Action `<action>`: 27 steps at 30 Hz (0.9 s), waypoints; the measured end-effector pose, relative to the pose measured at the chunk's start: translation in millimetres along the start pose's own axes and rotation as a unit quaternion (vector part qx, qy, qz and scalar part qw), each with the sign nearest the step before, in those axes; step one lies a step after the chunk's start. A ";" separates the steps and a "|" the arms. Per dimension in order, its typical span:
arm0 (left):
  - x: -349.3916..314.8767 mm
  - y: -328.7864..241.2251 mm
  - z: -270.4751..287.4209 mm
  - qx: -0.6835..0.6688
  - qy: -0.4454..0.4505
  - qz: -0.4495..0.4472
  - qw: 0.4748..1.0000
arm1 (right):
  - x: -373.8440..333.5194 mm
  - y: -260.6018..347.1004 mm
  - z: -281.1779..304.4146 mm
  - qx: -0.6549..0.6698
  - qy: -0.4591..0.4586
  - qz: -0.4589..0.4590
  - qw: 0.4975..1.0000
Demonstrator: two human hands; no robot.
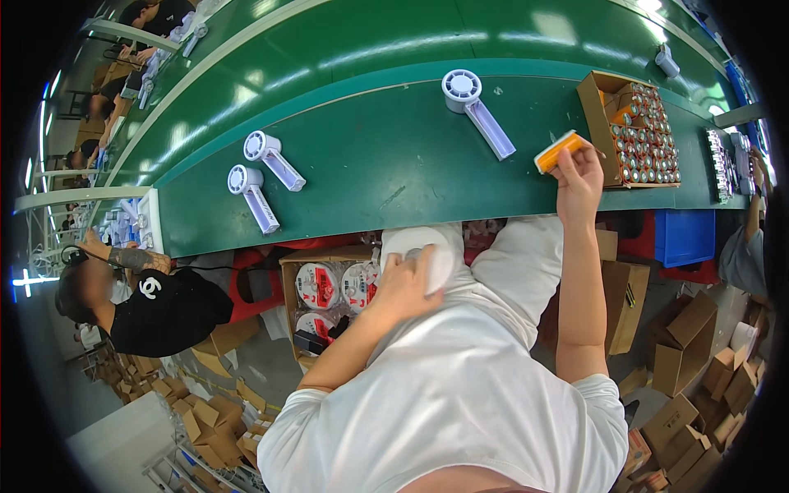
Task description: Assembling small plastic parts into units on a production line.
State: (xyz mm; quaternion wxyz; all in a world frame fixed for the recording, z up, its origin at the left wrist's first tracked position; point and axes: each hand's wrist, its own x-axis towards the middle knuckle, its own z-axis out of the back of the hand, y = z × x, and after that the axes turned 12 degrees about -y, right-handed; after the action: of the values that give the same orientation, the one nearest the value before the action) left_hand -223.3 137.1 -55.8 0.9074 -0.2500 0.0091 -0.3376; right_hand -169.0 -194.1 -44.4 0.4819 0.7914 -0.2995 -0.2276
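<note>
In my right hand, raised over the bench's near edge, an orange battery with pale edges is pinched between thumb and fingers. On my lap rests a white roll, apparently of tape. The fingers of my left hand are curled on it at its core; their tips are partly hidden. Just right of the battery stands an open cardboard box packed with orange batteries on end. A white handheld fan with a long open handle lies farther left on the bench.
Two more white fans lie on the green bench to the left. Below the bench, an open carton holds labelled rolls. A blue bin is at the right. A co-worker in black sits at the left.
</note>
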 end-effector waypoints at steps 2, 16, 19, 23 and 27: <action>-7.4 9.2 -4.8 -0.016 0.008 0.013 1.000 | 5.2 -5.4 -3.4 -0.004 0.072 -0.028 0.997; 173.4 -5.9 50.2 0.052 -0.273 -0.265 0.923 | 1.7 0.2 -8.7 -0.117 0.312 -0.088 0.939; 229.1 10.8 29.9 0.099 -0.194 -0.314 0.924 | -0.9 -0.8 -6.7 -0.136 0.305 -0.083 0.939; 250.7 5.9 20.4 0.167 -0.155 -0.269 0.936 | -4.6 -1.1 -7.7 -0.147 0.284 -0.080 0.944; 265.6 5.4 37.0 0.111 -0.067 -0.234 0.964 | -3.7 2.4 -8.3 -0.162 0.282 -0.080 0.942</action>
State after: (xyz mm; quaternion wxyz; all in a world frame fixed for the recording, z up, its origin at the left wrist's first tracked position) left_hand -8.2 -6.8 14.6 0.8240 -0.1646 -0.1477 -0.5217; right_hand -166.9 -187.1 -38.4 0.6483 0.7560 -0.0462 -0.0777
